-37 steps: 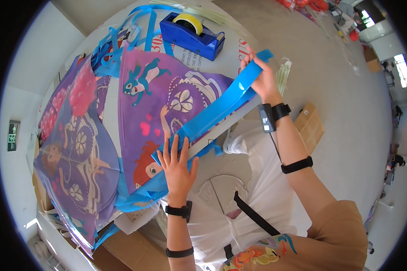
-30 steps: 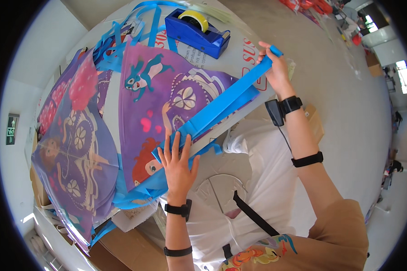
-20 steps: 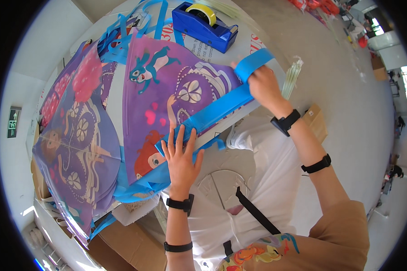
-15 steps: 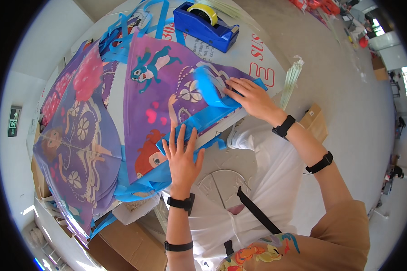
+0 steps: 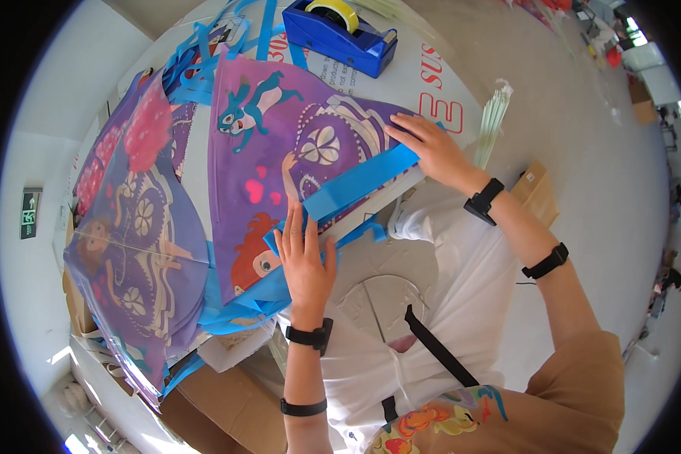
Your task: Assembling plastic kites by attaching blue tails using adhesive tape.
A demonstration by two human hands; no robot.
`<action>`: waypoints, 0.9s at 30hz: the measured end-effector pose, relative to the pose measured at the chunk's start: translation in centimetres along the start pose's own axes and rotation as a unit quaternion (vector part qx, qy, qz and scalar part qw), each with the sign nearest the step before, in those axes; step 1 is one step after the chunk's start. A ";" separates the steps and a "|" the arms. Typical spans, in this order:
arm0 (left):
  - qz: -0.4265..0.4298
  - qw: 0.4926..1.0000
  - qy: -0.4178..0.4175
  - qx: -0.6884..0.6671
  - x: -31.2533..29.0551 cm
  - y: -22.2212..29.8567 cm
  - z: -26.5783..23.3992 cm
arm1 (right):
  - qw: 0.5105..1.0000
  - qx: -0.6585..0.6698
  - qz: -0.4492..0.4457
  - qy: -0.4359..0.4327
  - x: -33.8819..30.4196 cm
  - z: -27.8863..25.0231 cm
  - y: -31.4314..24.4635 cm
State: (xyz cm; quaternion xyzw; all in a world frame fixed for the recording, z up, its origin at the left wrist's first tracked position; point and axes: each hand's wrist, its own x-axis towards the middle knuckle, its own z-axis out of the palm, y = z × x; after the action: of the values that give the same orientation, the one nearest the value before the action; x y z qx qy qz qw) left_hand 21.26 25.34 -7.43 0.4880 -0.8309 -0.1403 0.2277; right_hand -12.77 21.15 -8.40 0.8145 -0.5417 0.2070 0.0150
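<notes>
Pale floor surrounds the bench, which has red and black print on its surface. A blue strip lies diagonally along the near edge of a purple printed sheet, between the two hands. Left hand: palm down at the lower-left end of the strip; fingers extended, released, and laid flat on it. Right hand: palm down at the upper-right end of the strip, near the sheet's right corner; fingers straight and unclenched, thumb hidden. A blue tape dispenser with a yellow tape roll stands beyond the sheet. More printed sheets lie to the left, overlapping. Loose blue ribbons are heaped at the upper left. A bundle of pale sticks is positioned near the right hand, apart from it.
</notes>
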 end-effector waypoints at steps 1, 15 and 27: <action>-0.007 1.000 0.010 0.005 0.0 0.1 -0.1 | 1.000 0.022 0.006 0.002 0.0 -0.1 0.1; 0.125 0.970 -0.086 0.190 1.7 -0.8 -2.5 | 0.989 0.056 -0.053 -0.128 0.8 -3.2 0.3; 0.182 0.978 0.006 0.102 2.7 -2.3 -3.3 | 0.989 0.068 -0.118 -0.052 0.3 -3.3 0.5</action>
State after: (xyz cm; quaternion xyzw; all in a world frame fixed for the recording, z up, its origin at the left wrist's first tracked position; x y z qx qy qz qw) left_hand 23.55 21.89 -4.98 0.3499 -0.9144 -0.0082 0.2036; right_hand -14.19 21.45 -5.36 0.8816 -0.4263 0.1976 -0.0443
